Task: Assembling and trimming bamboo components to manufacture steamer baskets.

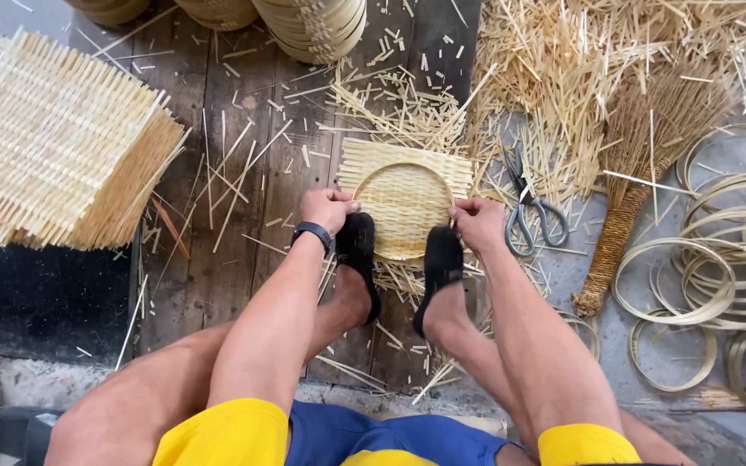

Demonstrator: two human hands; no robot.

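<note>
A square woven bamboo mat (405, 185) lies on the dark wooden boards, with a round bamboo ring (390, 173) pressed onto it. My left hand (328, 207) grips the ring's left edge, a black band on that wrist. My right hand (479, 223) grips the ring's right edge. Both my feet in black socks (442, 263) rest on the near edge of the mat, between my hands.
A thick stack of woven mats (53, 147) sits at the left. Scissors (528, 207) and a straw broom (641, 164) lie to the right, with loose bamboo hoops (727, 259) beyond. Bamboo offcuts (563, 60) litter the back; stacked round baskets (312, 26) stand at the top.
</note>
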